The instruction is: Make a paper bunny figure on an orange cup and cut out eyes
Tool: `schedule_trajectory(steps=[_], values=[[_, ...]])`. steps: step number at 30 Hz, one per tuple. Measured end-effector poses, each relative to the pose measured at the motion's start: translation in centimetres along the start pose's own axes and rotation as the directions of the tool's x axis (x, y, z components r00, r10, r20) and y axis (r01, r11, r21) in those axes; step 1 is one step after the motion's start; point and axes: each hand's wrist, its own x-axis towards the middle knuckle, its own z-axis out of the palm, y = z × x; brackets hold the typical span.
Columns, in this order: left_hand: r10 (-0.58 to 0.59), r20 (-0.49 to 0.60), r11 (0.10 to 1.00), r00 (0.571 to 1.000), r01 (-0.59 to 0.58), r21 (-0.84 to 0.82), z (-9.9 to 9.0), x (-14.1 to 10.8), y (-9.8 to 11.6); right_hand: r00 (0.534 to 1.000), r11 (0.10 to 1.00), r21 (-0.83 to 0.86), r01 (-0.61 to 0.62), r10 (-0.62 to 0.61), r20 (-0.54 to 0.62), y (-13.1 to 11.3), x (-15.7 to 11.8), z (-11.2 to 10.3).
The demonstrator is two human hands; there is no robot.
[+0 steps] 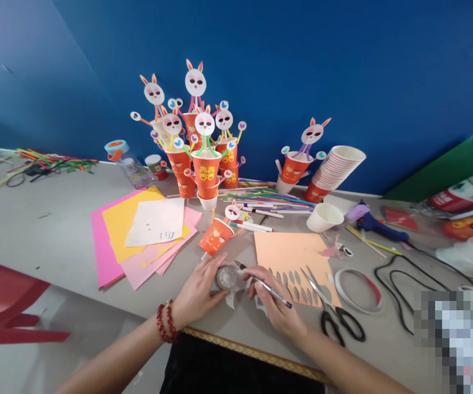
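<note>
My left hand (199,287), with red bead bracelets at its wrist, holds a round, clear, lid-like disc (226,278) flat against the table between thumb and fingers. White paper scraps (231,302) with cut edges lie under and beside it. In my right hand (275,301) is a black-tipped pen (267,284), its point close to the disc's right edge. Just beyond my left hand, a red paper cup figure (216,236) with a rabbit face leans over. Right of my right hand, an orange sheet (293,249) bears several grey leaf-shaped pieces, and black-handled scissors (330,306) lie partly across it.
Several cup rabbits (206,164) stand against the blue wall, near stacked paper cups (338,167). Coloured sheets (113,241) lie left. Pipe cleaners and markers (261,210) lie behind. At right are a tape roll (359,290), a blue glue gun (378,227) and its black cord.
</note>
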Motion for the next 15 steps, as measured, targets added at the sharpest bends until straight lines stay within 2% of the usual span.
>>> schedule_trajectory(steps=[8,15], values=[[-0.056,-0.052,0.998,0.997,0.058,0.04,-0.46,-0.51,-0.05,0.999,0.988,-0.152,0.007,-0.001,0.041,-0.34,0.49,-0.15],[-0.055,-0.045,0.997,0.997,0.058,0.054,-0.55,-0.66,-0.08,0.999,0.988,-0.152,0.016,-0.01,0.036,-0.39,0.29,-0.3]])
